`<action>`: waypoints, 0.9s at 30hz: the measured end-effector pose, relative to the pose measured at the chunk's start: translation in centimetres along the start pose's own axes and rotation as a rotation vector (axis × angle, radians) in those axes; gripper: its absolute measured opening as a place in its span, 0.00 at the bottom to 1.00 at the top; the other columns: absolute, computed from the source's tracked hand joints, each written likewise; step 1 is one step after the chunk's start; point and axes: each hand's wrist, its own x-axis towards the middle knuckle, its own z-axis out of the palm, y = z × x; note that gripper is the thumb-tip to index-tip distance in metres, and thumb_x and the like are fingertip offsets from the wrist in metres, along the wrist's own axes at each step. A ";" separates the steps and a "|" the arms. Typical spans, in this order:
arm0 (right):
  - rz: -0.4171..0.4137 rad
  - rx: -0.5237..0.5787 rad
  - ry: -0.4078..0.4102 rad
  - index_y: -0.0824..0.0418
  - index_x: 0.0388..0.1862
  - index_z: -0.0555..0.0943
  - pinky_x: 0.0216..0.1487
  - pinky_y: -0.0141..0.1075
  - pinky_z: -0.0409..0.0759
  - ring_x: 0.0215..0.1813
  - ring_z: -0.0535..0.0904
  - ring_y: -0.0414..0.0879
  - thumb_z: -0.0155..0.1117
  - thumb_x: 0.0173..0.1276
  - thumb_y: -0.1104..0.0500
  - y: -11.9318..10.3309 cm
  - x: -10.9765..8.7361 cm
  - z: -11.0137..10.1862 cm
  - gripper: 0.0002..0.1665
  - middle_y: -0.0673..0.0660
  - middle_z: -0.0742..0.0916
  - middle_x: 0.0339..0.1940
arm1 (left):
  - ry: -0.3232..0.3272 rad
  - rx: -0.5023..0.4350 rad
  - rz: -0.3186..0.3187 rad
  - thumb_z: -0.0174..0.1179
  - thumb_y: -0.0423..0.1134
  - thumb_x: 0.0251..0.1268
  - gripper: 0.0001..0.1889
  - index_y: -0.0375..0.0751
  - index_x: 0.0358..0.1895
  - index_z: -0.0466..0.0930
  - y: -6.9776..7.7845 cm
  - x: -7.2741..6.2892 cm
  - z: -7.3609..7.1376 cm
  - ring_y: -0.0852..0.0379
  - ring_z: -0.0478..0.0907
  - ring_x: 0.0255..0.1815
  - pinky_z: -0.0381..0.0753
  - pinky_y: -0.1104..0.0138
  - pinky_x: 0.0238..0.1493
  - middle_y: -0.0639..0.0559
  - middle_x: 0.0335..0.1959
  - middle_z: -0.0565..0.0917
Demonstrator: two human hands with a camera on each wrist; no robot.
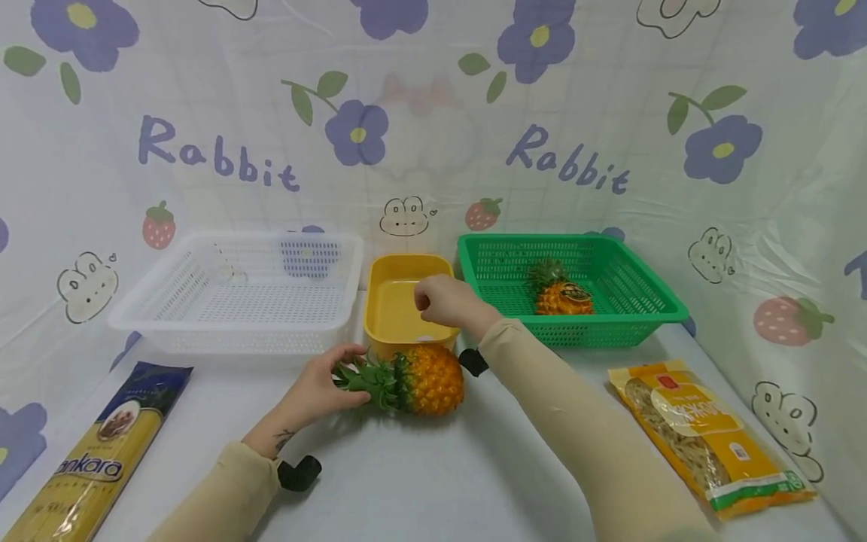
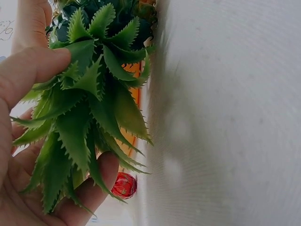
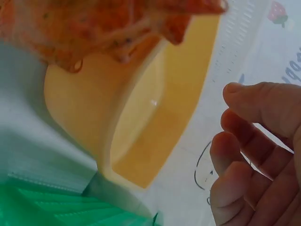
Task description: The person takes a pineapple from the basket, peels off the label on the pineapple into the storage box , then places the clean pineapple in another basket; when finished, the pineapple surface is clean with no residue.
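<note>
A toy-like pineapple (image 1: 430, 380) lies on its side on the white table, its green crown (image 2: 89, 103) pointing left. My left hand (image 1: 325, 388) holds the crown, with the thumb on the leaves and the fingers around the far side. Above the yellow bin (image 1: 409, 260) is my right hand (image 1: 450, 301). In the right wrist view, the right hand's fingers (image 3: 230, 181) are loosely curled with nothing between them. The bin stands directly behind the pineapple. Another pineapple (image 1: 565, 297) lies in the green basket (image 1: 582, 331) on the right.
A white basket (image 1: 230, 327) stands left of the bin. A pasta packet (image 1: 101, 452) lies at the left, and a yellow-orange food packet (image 1: 711, 436) at the right. Behind everything hangs a printed curtain (image 1: 433, 135). A small red round thing (image 2: 124, 185) shows beyond the left fingers.
</note>
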 end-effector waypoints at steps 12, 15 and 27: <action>-0.011 0.300 -0.035 0.61 0.41 0.78 0.41 0.37 0.77 0.42 0.76 0.49 0.62 0.62 0.61 0.9 -3.0 -0.6 0.09 0.57 0.82 0.41 | -0.001 0.000 0.012 0.72 0.35 0.43 0.33 0.39 0.57 0.71 -0.3 0.1 0.1 0.53 0.75 0.44 0.74 0.58 0.46 0.49 0.44 0.80; 0.009 0.365 -0.095 0.61 0.45 0.78 0.37 0.35 0.78 0.42 0.76 0.48 0.60 0.64 0.59 1.0 -4.1 0.0 0.12 0.58 0.82 0.44 | -0.005 -0.001 0.012 0.72 0.35 0.43 0.33 0.39 0.57 0.70 -0.4 0.1 0.1 0.54 0.75 0.43 0.75 0.59 0.44 0.49 0.44 0.80; 0.120 0.551 -0.165 0.60 0.55 0.77 0.37 0.46 0.79 0.42 0.76 0.51 0.56 0.68 0.57 2.0 -6.5 2.0 0.18 0.56 0.81 0.54 | -0.011 -0.016 -0.008 0.72 0.34 0.43 0.33 0.38 0.58 0.70 -0.1 0.0 0.0 0.53 0.75 0.44 0.75 0.59 0.44 0.49 0.44 0.80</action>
